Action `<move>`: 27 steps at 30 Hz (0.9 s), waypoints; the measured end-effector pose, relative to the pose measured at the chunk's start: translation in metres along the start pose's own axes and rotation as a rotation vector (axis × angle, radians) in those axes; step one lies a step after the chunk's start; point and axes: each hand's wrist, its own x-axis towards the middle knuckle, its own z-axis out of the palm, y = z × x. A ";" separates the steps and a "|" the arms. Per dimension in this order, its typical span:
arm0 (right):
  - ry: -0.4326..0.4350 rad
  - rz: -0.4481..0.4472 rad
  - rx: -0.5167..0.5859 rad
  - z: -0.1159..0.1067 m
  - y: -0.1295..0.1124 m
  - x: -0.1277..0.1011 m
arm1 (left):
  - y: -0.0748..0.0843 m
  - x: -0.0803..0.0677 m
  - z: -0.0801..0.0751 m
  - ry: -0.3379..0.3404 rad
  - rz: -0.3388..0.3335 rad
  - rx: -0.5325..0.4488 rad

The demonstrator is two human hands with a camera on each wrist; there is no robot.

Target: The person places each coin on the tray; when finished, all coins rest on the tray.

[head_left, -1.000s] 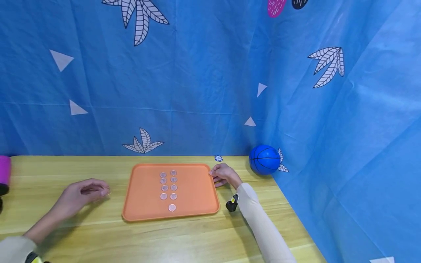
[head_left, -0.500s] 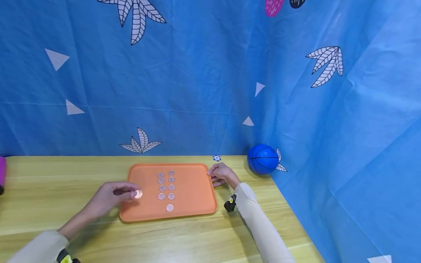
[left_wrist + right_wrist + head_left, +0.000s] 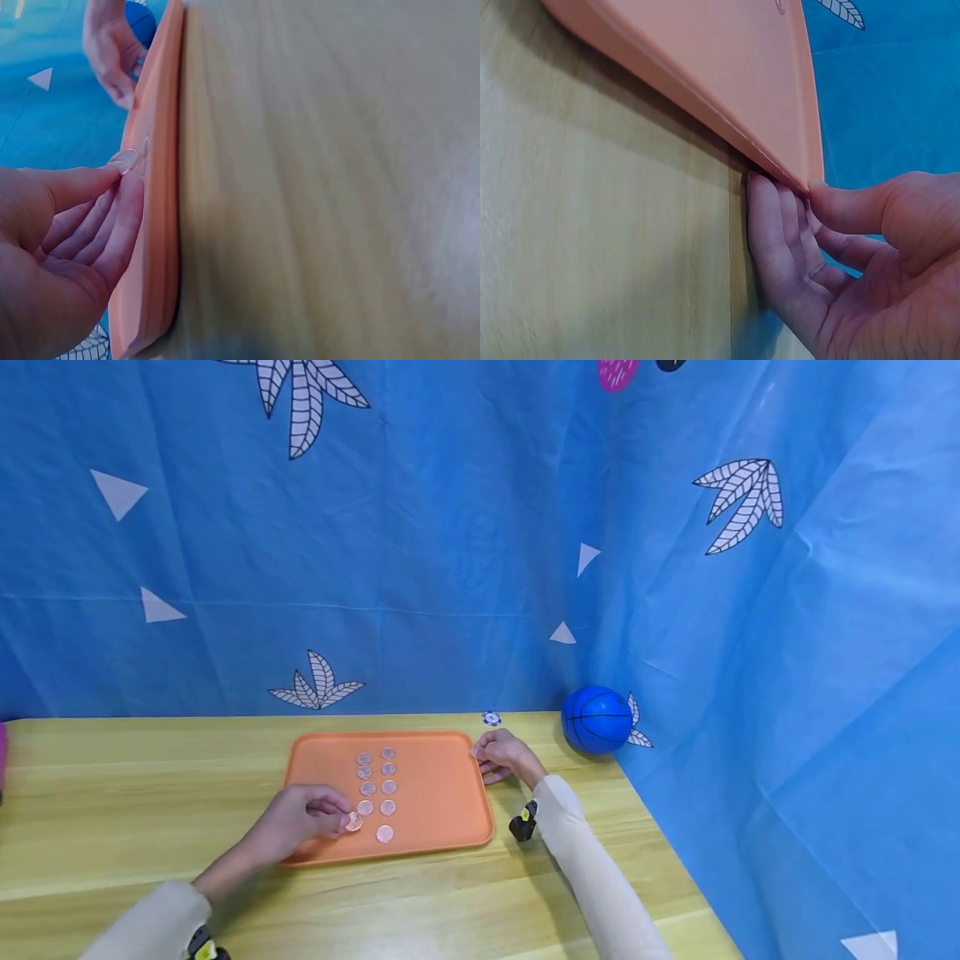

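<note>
Left hand: the left hand [image 3: 300,822] pinches a coin [image 3: 353,821] between thumb and forefinger, low over the near left part of the orange tray [image 3: 442,793]; the left wrist view shows the coin [image 3: 124,160] at the fingertips, just above the tray's floor.
Right hand: the right hand [image 3: 501,757] grips the tray's far right corner, thumb on the rim and fingers tucked beneath it against the bench [image 3: 112,777].
Coins laid: two short columns of coins [image 3: 377,780] lie on the tray, with a single coin [image 3: 385,833] nearest the person on the right.
Step, as I judge it: setting the held coin down at the near end of the left column.
Next move calls for: lowering it flat beside the single coin, level with it, then letting the pinch go without nudging the neighbours.
Around: a blue ball [image 3: 597,720] and a small blue-and-white chip [image 3: 491,718] sit at the bench's back edge.
</note>
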 end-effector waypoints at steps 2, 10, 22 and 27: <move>-0.002 0.002 -0.002 0.000 0.000 0.000 | 0.001 0.000 0.004 0.004 -0.011 0.044; 0.003 0.022 0.000 -0.001 0.001 0.002 | 0.006 -0.001 0.012 0.012 0.009 0.143; 0.013 0.025 -0.015 0.000 -0.003 0.002 | 0.005 -0.004 0.014 -0.007 0.006 0.211; 0.017 0.033 -0.020 0.000 -0.001 0.003 | 0.004 -0.004 0.016 0.010 0.019 0.207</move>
